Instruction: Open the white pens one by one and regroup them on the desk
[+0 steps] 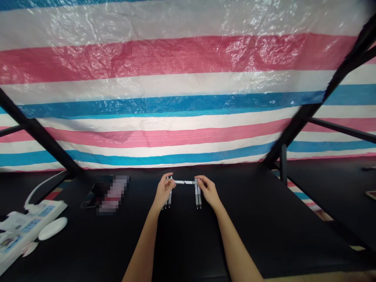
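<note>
A white pen (184, 182) with dark markings lies crosswise between my two hands. Its left end is pinched by my left hand (165, 188), its right end by my right hand (208, 187). Under and beside my left hand, several upright-pointing pens (169, 201) lie side by side, their tips toward me and their upper parts partly hidden by the fingers. Two more white and grey pens (198, 197) lie parallel below my right fingertips, tips also toward me. Whether the crosswise pen touches the pens beneath cannot be made out.
On the black table (188, 243), a white power strip (32, 227) with a cable and a white oval object (53, 228) are at the left. Phones (113, 196), partly blurred out, lie nearer the middle. Black frame bars (296, 129) and a striped plastic sheet (176, 86) stand behind.
</note>
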Tool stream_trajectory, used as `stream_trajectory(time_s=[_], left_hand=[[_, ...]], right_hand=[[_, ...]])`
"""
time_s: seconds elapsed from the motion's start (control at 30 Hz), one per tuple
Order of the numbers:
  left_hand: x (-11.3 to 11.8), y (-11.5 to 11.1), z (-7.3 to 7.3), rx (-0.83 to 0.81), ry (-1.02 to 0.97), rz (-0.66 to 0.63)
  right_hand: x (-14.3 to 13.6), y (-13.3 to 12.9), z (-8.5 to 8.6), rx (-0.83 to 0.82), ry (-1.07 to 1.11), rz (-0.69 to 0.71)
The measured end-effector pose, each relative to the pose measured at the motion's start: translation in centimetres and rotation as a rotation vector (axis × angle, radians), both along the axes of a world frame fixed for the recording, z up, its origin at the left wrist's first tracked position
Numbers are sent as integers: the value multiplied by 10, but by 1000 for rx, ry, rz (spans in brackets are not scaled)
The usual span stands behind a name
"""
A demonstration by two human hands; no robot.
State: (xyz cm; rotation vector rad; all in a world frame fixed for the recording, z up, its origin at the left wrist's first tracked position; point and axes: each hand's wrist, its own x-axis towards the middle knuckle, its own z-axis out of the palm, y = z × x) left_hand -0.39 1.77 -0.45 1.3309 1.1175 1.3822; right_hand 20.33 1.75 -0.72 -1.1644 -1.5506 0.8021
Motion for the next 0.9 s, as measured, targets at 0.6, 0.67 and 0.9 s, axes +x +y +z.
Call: stream_trajectory(time_s=[0.6, 0.67, 0.9], left_hand=[[36, -8, 20, -448, -981, 15], [36, -11, 22, -496, -1074, -132], [30, -12, 12, -657, -1161, -406]], right_hand=[[-12, -13, 15, -147, 58, 357], [-9, -12, 15, -124, 101, 287], [-2, -4, 11, -102, 284, 71]])
